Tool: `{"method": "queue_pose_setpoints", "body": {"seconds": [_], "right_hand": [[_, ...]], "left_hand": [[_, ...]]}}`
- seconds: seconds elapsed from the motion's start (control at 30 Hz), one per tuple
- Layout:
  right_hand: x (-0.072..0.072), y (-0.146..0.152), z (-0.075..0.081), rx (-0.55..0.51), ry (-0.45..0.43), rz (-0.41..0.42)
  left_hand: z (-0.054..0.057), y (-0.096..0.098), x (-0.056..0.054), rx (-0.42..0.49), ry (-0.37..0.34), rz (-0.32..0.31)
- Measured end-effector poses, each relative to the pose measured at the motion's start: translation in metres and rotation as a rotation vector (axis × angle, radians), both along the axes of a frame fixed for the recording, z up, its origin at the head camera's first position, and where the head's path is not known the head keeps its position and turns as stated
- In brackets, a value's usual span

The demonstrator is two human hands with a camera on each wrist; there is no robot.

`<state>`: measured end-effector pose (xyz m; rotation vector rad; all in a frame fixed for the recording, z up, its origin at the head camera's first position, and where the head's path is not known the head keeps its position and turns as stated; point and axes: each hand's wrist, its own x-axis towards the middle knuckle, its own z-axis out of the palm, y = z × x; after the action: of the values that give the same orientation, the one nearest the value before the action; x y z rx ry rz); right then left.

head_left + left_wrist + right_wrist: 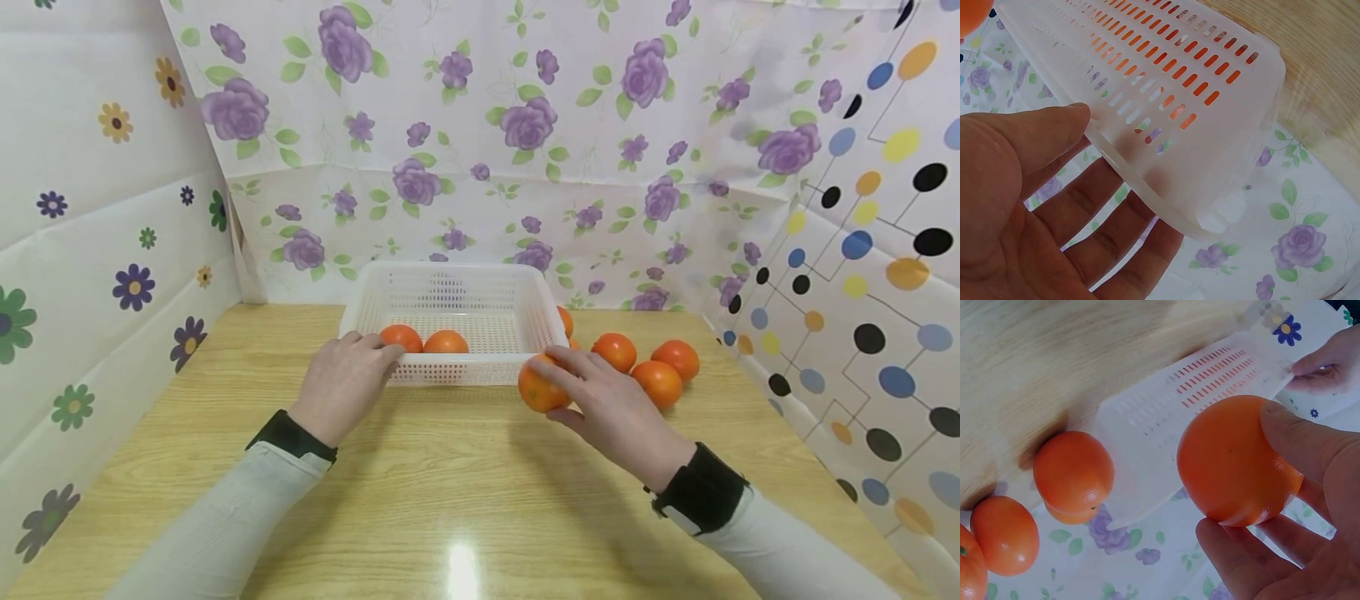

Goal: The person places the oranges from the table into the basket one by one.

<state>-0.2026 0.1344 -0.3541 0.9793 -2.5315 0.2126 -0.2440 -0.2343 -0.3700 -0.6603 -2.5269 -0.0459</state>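
A white plastic basket with slotted walls stands on the wooden table, and two oranges show inside it. My left hand holds the rim at the near left corner, the thumb on one side and the fingers on the other in the left wrist view. Between the thumb and fingers of my right hand is an orange, held up just in front of the basket's near right corner. Several loose oranges lie right of the basket, partly behind that hand.
Light wooden table spreads in front of the basket. Behind it hangs a cloth with purple roses. Patterned sheets also close off the left side and the right side. One orange sits close against the basket's right wall.
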Motion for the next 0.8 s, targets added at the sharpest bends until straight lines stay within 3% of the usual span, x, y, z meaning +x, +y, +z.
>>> {"method": "queue_pose_setpoints", "body": {"seconds": [0.8], "right_hand": [[-0.013, -0.011, 0.023, -0.024, -0.022, 0.005]], "left_hand": [[-0.001, -0.001, 0.000, 0.008, 0.007, -0.013]]}}
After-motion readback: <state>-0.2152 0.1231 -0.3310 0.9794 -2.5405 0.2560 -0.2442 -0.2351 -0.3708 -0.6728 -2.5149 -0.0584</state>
